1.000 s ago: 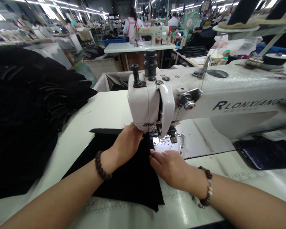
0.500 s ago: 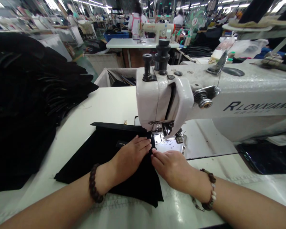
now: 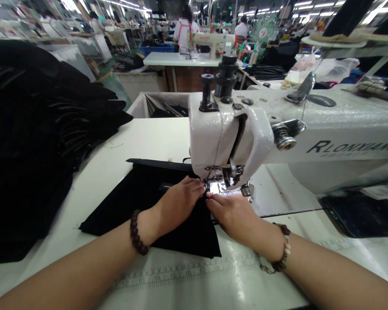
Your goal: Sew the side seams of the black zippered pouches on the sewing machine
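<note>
A black fabric piece (image 3: 190, 239) with a small dark label (image 3: 164, 186) lies flat on the table, its right edge at the needle area of a white sewing machine (image 3: 207, 133). My left hand (image 3: 177, 200) rests palm down on the fabric, fingers stretched toward the presser foot. At the right edge of the cloth, my right hand (image 3: 234, 214) has its fingers closed on the border, just in front of the lit needle plate (image 3: 216, 188). The machine head hides the fabric's far right corner.
A tall pile of black fabric pieces (image 3: 29, 150) stands on the left. Printed ruler marks (image 3: 181, 273) run along the front of the table. A dark phone-like device (image 3: 358, 215) lies at the right. Beyond the table is a bin (image 3: 142, 104); another sewing machine (image 3: 213, 41) stands farther back.
The fabric has moved away from me, its near edge now farther from the table front. Both hands have advanced slightly with it toward the needle. The view has shifted slightly.
</note>
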`<action>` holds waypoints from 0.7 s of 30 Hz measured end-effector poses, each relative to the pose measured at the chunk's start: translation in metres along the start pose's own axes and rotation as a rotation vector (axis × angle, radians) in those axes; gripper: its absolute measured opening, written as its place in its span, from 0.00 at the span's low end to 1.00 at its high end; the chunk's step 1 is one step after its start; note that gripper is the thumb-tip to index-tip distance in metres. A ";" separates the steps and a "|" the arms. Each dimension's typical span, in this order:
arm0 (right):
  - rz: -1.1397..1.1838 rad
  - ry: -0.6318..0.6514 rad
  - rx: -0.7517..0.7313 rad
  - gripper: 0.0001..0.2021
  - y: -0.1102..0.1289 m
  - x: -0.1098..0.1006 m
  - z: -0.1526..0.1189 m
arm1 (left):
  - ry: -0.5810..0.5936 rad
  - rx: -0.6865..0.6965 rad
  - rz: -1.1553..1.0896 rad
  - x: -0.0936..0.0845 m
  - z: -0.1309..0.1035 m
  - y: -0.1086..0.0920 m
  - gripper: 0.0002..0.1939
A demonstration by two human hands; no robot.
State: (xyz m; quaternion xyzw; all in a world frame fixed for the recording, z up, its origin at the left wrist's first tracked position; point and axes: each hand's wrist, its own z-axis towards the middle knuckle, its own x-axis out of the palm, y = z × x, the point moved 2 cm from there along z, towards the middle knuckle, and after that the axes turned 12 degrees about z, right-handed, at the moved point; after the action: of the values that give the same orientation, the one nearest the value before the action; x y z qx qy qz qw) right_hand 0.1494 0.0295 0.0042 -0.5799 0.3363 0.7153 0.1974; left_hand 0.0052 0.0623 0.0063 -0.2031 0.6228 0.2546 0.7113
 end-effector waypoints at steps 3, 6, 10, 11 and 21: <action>0.009 0.018 0.030 0.08 -0.001 0.000 0.003 | 0.018 0.006 0.029 0.004 0.002 0.003 0.10; 0.084 0.021 0.040 0.08 -0.008 -0.011 -0.002 | 0.037 -0.004 0.056 0.005 0.002 0.006 0.11; 0.240 0.062 0.017 0.15 -0.029 -0.039 -0.024 | 0.101 -0.005 0.088 -0.003 -0.008 0.001 0.11; 0.244 0.053 0.027 0.16 -0.035 -0.046 -0.030 | 0.111 -0.006 0.086 -0.007 -0.014 -0.002 0.14; -0.009 -0.204 0.179 0.11 -0.031 -0.020 -0.002 | -0.007 0.144 0.023 -0.024 -0.056 -0.034 0.22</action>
State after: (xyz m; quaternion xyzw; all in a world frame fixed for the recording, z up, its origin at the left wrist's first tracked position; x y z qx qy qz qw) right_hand 0.1765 0.0519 0.0156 -0.4857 0.3744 0.7367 0.2847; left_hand -0.0201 -0.0006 0.0208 -0.1436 0.6393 0.2180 0.7233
